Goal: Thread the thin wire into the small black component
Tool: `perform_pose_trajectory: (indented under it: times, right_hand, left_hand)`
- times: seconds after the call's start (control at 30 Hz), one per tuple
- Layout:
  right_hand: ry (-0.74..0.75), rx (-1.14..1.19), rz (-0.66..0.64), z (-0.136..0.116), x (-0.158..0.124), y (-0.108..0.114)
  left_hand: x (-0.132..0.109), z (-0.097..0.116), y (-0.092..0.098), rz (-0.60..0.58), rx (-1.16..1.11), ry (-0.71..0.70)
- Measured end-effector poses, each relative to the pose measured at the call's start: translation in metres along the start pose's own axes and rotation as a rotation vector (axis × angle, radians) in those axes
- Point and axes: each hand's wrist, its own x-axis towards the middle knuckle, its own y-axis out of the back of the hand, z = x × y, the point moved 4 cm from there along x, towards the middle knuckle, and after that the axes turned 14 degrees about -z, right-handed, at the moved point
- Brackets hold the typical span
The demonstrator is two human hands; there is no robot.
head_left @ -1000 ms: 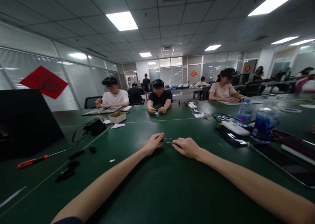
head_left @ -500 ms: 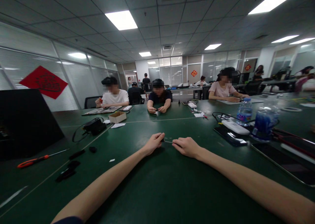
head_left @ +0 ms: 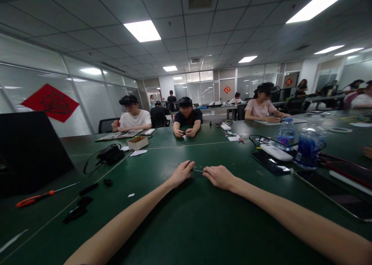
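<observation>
Above the middle of the green table (head_left: 186, 226), my left hand (head_left: 181, 172) is closed around a small black piece (head_left: 191, 168), mostly hidden by the fingers. My right hand (head_left: 220, 175) is closed, palm down, on a thin metal rod like a screwdriver shaft (head_left: 198, 170). The rod spans the short gap between the hands and points at the black piece. Its rear end is covered by my right fingers. Whether its tip touches the piece is too small to tell.
At left lie an orange-handled screwdriver (head_left: 36, 198), black parts (head_left: 78, 210), a black adapter (head_left: 110, 155) and a small open box (head_left: 138, 142). Phones (head_left: 334, 193), a white device (head_left: 276, 151) and water bottles (head_left: 309, 146) stand or lie at right. Co-workers (head_left: 186, 121) sit across the table.
Both hands keep their holds, with the rod still between them. My left hand has tilted slightly. The whole view has shifted a little downward and left in the picture.
</observation>
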Motion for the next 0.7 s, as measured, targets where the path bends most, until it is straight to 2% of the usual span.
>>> perform_pose_trajectory:
  times: [0.13,0.27,0.33,0.5,0.7]
  right_hand:
    - [0.007,0.058,0.021,0.002,0.001,-0.001]
    - [-0.222,0.171,0.152,0.019,0.000,0.002]
    - [-0.274,0.202,0.178,0.024,0.000,0.002]
    - [-0.117,0.147,0.126,0.013,0.002,-0.001]
    - [-0.071,0.155,0.104,0.007,0.001,0.002]
  left_hand:
    - [-0.001,0.003,0.000,0.006,0.001,0.015]
    - [-0.002,0.005,-0.004,-0.096,0.063,0.045]
    - [-0.003,0.005,-0.004,-0.099,0.028,0.051]
    - [-0.001,0.004,-0.002,-0.037,-0.122,0.038]
    - [0.000,0.000,-0.001,-0.019,-0.166,0.049]
